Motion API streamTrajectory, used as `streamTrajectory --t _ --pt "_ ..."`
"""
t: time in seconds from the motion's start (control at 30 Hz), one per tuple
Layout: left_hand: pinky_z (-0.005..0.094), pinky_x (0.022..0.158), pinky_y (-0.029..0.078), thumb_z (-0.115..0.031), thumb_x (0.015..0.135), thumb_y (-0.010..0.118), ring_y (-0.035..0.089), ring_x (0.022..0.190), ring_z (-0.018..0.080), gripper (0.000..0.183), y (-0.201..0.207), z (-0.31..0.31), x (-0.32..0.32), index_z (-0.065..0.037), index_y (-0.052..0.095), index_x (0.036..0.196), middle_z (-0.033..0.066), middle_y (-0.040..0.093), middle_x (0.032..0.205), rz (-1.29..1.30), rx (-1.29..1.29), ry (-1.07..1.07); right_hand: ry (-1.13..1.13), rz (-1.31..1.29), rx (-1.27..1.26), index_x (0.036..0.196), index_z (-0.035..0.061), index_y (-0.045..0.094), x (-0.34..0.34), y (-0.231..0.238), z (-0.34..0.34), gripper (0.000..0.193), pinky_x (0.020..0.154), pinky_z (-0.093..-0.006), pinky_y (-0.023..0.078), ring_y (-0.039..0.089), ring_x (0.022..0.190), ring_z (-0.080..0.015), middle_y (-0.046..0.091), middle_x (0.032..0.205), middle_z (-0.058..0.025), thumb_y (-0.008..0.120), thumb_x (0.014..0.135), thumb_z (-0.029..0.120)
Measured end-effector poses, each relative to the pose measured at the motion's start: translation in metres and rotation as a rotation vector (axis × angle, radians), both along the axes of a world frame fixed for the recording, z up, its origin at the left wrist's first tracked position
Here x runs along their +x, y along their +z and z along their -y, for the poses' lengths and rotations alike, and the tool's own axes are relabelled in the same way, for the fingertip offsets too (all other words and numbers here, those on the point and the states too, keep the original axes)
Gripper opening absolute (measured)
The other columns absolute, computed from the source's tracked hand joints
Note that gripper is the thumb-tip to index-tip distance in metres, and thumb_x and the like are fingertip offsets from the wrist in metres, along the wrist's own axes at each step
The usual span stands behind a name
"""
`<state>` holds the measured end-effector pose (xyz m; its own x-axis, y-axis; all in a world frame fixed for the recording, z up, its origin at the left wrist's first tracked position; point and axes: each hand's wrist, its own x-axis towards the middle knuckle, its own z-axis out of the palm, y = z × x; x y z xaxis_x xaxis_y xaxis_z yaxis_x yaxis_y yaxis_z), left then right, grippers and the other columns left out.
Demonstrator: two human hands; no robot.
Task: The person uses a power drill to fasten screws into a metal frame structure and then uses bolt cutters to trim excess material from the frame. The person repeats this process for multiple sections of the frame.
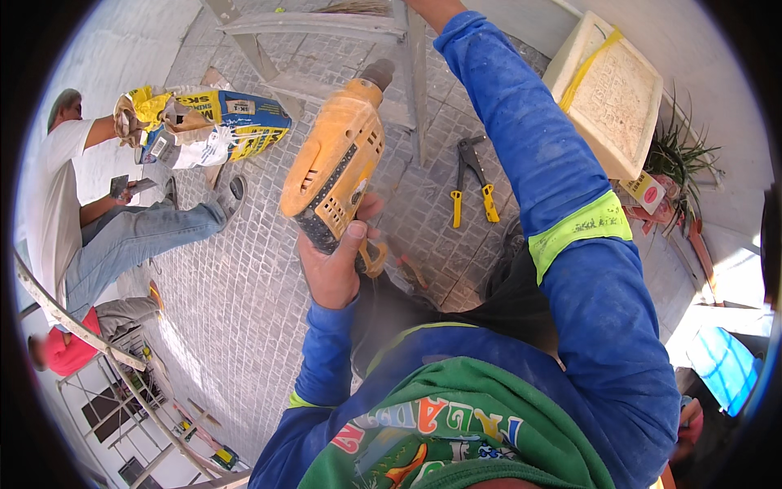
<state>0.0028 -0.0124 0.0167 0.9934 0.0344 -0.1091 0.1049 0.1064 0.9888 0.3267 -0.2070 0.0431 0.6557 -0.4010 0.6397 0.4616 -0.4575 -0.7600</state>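
My left hand [336, 265] is wrapped round the grip of a dusty orange power drill [340, 159], whose dark chuck points up and away. A yellow loop hangs by the drill's grip. My right arm, in a blue sleeve with a yellow-green band, stretches to the far edge. Only the wrist end of my right hand [436, 10] shows; its fingers lie outside the picture, near the top of a grey wooden ladder [414, 90]. On the paving right of the drill lies a hand riveter [472, 175] with a dark body and yellow handles.
To the left a person [61, 196] holds a torn yellow-and-blue paper bag [220, 126] and a flat blade. Another person in red [73, 350] is farther back by metal scaffolding [122, 416]. A pale foam box [611, 98] and a spiky plant [680, 151] stand at right.
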Motion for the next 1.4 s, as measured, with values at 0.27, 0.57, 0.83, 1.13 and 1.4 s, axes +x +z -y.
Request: streamTrajectory --t 0.27,0.57,0.83,1.13,1.4 --pt "0.0354 0.077 0.057 -0.031 0.094 0.076 0.071 0.112 0.0332 0.065 0.0004 0.0008 0.0017 0.005 0.049 0.140 0.0224 0.069 0.123 0.006 0.000 0.002 0.002 0.031 0.007 0.147 -0.0010 0.033 0.0012 -0.0021 -0.0007 0.075 0.080 -0.0566 0.057 0.068 0.091 -0.0539 0.067 0.095 -0.0376 0.067 0.082 0.012" --pt "0.0347 0.076 0.057 -0.033 0.093 0.076 0.071 0.112 0.0336 0.066 -0.0017 0.0005 0.0029 0.006 0.049 0.140 0.0223 0.069 0.122 -0.003 -0.015 0.004 -0.004 0.014 0.000 0.147 -0.0035 0.033 0.0009 -0.0015 -0.0004 0.076 0.081 -0.0560 0.057 0.068 0.092 -0.0544 0.067 0.097 -0.0387 0.067 0.081 0.011" --pt "0.0343 0.076 0.057 -0.035 0.093 0.076 0.071 0.112 0.0338 0.068 -0.0036 0.0005 0.0039 0.006 0.048 0.140 0.0223 0.069 0.122 -0.001 -0.021 0.007 0.001 0.031 -0.002 0.147 -0.0044 0.033 0.0007 -0.0011 0.0010 0.076 0.082 -0.0559 0.057 0.067 0.094 -0.0544 0.066 0.099 -0.0390 0.067 0.082 0.012" --pt "0.0346 0.076 0.056 -0.036 0.092 0.077 0.070 0.112 0.0341 0.071 -0.0055 0.0005 0.0034 0.005 0.047 0.141 0.0226 0.069 0.122 -0.015 -0.031 0.010 0.036 0.027 0.013 0.146 -0.0007 0.034 -0.0015 0.0002 0.0012 0.072 0.080 -0.0557 0.057 0.068 0.093 -0.0535 0.067 0.099 -0.0372 0.066 0.083 0.011" --pt "0.0349 0.076 0.056 -0.037 0.092 0.077 0.071 0.110 0.0340 0.070 -0.0060 0.0041 0.0028 0.006 0.049 0.139 0.0227 0.069 0.121 -0.004 -0.047 0.023 0.017 0.025 0.011 0.146 -0.0005 0.034 -0.0002 -0.0007 0.0013 0.072 0.080 -0.0557 0.057 0.068 0.093 -0.0532 0.067 0.098 -0.0372 0.067 0.083 0.012"
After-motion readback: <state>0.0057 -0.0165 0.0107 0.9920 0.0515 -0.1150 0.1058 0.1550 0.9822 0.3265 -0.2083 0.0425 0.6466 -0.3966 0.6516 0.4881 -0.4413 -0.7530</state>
